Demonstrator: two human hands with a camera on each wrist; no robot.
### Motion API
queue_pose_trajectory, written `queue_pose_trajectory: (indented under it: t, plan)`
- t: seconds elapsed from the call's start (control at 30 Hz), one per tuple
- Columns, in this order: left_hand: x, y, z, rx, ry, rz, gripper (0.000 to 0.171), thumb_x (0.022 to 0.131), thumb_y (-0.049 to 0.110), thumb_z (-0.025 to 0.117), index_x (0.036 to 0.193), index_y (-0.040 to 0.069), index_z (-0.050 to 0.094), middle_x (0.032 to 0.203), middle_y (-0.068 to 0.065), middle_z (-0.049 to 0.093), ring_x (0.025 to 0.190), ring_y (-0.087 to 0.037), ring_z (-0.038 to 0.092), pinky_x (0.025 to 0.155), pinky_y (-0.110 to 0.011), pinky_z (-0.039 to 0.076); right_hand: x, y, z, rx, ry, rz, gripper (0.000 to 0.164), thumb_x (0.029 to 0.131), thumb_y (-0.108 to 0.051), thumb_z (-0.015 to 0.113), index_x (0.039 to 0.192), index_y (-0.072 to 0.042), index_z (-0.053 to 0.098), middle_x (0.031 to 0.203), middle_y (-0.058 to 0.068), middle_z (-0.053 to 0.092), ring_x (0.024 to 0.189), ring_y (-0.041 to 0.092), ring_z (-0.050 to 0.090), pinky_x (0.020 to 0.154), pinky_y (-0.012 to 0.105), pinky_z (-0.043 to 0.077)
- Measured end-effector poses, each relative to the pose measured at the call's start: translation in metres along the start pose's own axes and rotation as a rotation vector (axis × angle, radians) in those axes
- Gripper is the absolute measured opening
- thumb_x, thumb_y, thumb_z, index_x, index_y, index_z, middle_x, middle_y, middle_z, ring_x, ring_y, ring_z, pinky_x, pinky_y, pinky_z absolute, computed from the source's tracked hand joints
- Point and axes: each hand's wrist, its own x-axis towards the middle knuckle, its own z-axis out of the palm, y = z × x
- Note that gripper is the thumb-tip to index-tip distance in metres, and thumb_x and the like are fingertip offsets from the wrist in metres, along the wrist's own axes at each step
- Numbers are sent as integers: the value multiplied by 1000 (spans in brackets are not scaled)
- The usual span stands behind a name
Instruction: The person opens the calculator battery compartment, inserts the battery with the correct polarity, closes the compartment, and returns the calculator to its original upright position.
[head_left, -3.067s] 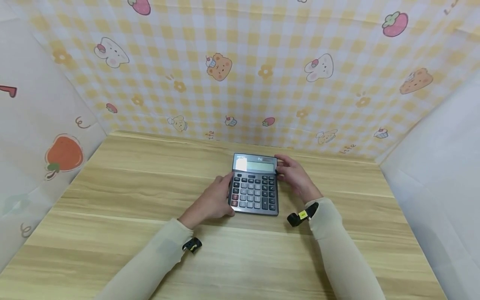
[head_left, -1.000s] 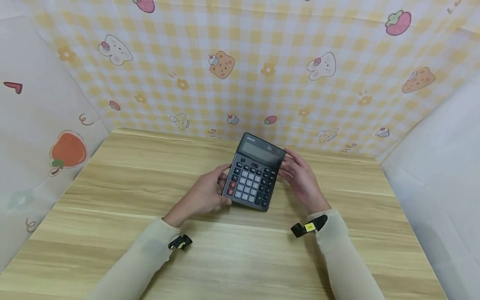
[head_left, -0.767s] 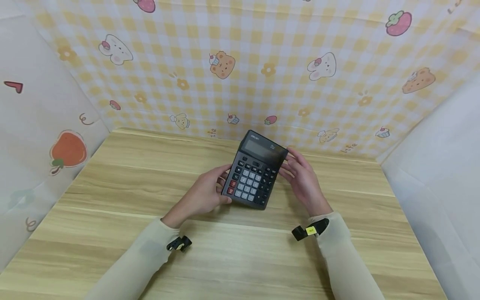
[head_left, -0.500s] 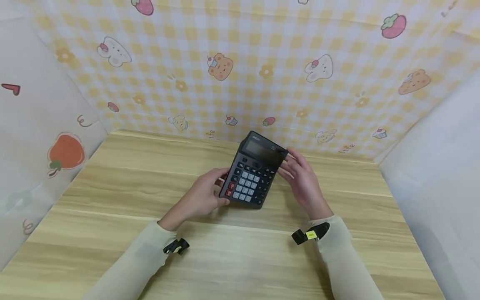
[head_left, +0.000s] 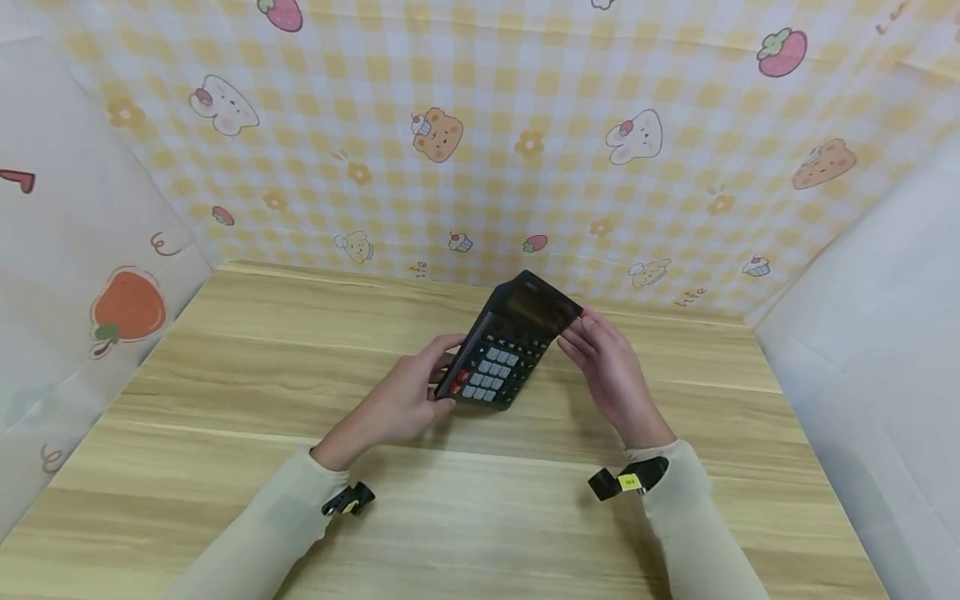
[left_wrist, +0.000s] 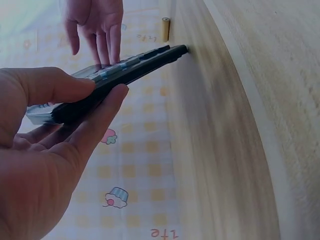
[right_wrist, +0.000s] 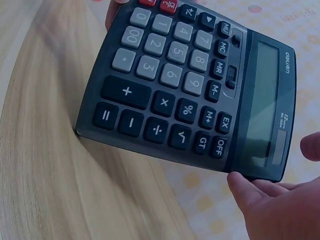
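A dark desk calculator (head_left: 498, 354) with grey and red keys stands tilted, its display end raised. Its lower corner appears to touch the table in the right wrist view. My left hand (head_left: 408, 392) grips its left edge, thumb on the key side and fingers on the underside, as the left wrist view shows. At the display end, my right hand (head_left: 611, 375) has its straight fingers against the right edge; some fingertips go out of sight behind the calculator (right_wrist: 165, 90). The right thumb (right_wrist: 311, 146) stays apart from it.
A small golden cylinder (left_wrist: 166, 30) stands upright on the wooden table (head_left: 480, 517), seen beyond the calculator in the left wrist view. A yellow checked cloth (head_left: 487, 192) hangs along the table's back edge, with pale cloth (head_left: 885, 350) at both sides.
From lying flat, the calculator has been raised, turned clockwise and tilted more steeply, its display end shifting right. The left hand has moved slightly left; the right hand slightly right.
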Motion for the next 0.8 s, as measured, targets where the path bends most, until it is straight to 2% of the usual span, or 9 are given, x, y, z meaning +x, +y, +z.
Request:
queue_pose_trajectory:
  t: [0.27, 0.43, 0.53, 0.7, 0.8]
  plan:
    - [-6, 4, 0, 119, 9, 80, 84, 88, -22, 68, 164, 7, 43, 139, -24, 71, 127, -38, 71, 100, -51, 60, -11, -11, 2, -86, 13, 14, 48, 122, -25, 38, 156, 10, 41, 149, 22, 58, 129, 19, 65, 116, 34, 48]
    - [-10, 6, 0, 222, 7, 137, 84, 89, -20, 71, 163, 9, 44, 133, -22, 74, 120, -34, 74, 95, -48, 63, -17, -14, -2, -214, 0, 22, 49, 122, -27, 40, 150, 12, 47, 149, 31, 61, 121, 17, 72, 111, 34, 52]
    - [-12, 8, 0, 280, 13, 183, 83, 89, -20, 72, 162, 9, 46, 129, -20, 75, 113, -31, 76, 89, -44, 64, -21, -15, -6, -296, -17, 19, 53, 121, -32, 42, 151, 12, 48, 143, 32, 66, 113, 15, 75, 105, 33, 57]
    - [-13, 10, -1, 338, 15, 233, 82, 87, -21, 73, 159, 11, 51, 124, -14, 77, 101, -23, 75, 82, -38, 63, -27, -15, -12, -379, -44, 24, 56, 121, -34, 41, 152, 13, 49, 123, 21, 77, 100, 13, 74, 93, 29, 61]
    - [-14, 10, -1, 356, 15, 268, 83, 86, -23, 73, 159, 11, 53, 118, -9, 78, 93, -18, 73, 78, -34, 62, -29, -16, -14, -407, -50, 35, 54, 121, -33, 42, 147, 13, 52, 109, 11, 78, 94, 14, 72, 87, 27, 61]
